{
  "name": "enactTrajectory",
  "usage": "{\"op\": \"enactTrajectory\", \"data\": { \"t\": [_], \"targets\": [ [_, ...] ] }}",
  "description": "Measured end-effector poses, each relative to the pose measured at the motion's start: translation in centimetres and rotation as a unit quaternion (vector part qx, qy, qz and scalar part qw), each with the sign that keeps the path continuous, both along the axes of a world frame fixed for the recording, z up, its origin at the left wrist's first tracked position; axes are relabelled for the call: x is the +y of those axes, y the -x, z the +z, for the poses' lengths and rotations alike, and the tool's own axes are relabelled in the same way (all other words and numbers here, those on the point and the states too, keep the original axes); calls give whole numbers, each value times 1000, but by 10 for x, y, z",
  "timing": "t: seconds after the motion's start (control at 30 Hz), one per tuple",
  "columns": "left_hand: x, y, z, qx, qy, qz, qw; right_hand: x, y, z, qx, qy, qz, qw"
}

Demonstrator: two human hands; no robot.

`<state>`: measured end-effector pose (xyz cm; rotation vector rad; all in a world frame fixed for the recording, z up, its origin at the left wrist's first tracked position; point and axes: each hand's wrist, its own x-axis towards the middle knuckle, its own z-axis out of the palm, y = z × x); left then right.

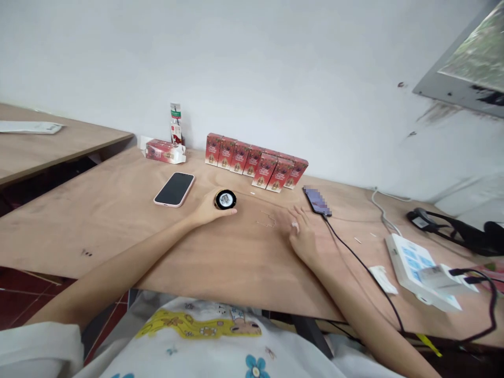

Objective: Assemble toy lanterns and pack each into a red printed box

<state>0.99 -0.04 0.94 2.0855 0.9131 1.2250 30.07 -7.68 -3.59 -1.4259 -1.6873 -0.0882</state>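
Note:
My left hand (207, 211) is curled around a small round black-topped jar (226, 199) with a white label on top, which stands on the table. Its thumb lies along the near side. To the right, my right hand (302, 236) is low over the table, its fingers stretched out and partly blurred. A small white scrap (295, 224) shows at its fingers; whether it is held cannot be made out. Between the hands lie several thin pale sticks (266, 219), forming an angular outline. A dark phone with a cable (317, 201) lies just beyond my right hand.
Several red boxes (238, 157) stand along the wall. Left of them are an opened red box (161, 150), an upright packet (176, 125) and a pink-edged phone (175, 189). At right sit a white power strip (419, 270), cables and a black strapped item (457, 231).

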Motion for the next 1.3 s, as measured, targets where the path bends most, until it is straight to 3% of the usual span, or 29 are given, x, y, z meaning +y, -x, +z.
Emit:
{"op": "enactTrajectory", "data": {
  "t": [0.1, 0.23, 0.33, 0.47, 0.6, 0.73, 0.97, 1.07, 1.17, 1.3],
  "targets": [
    [3, 0, 0, -3, 12, -9, 1000, 5, -33, 0, 3, 71, -14, 997],
    [4, 0, -1, -3, 1, -14, 1000, 24, -32, 8, 46, 129, 5, 991],
    [2, 0, -1, 1, -11, -22, 1000, 43, -8, 20, 98, 120, 33, 987],
    [2, 1, -1, 2, -17, -36, 999, 62, 43, 48, 151, 74, 131, 977],
    [4, 0, -3, 11, -25, -40, 999, 57, 100, 75, 228, 54, 255, 938],
    [5, 0, -5, 18, -38, -24, 999, 47, 132, 90, 232, 76, 320, 915],
    [-1, 2, -4, 45, -54, 86, 994, 57, 131, 92, 232, 131, 321, 909],
    [-1, 3, -2, 40, -73, 136, 987, 60, 130, 88, 220, 118, 315, 916],
    [0, 3, -1, 27, -88, 147, 985, 60, 133, 83, 235, 100, 304, 918],
    [1, 2, -3, 4, -102, 125, 987, 57, 139, 77, 263, 132, 324, 899]
  ]
}}
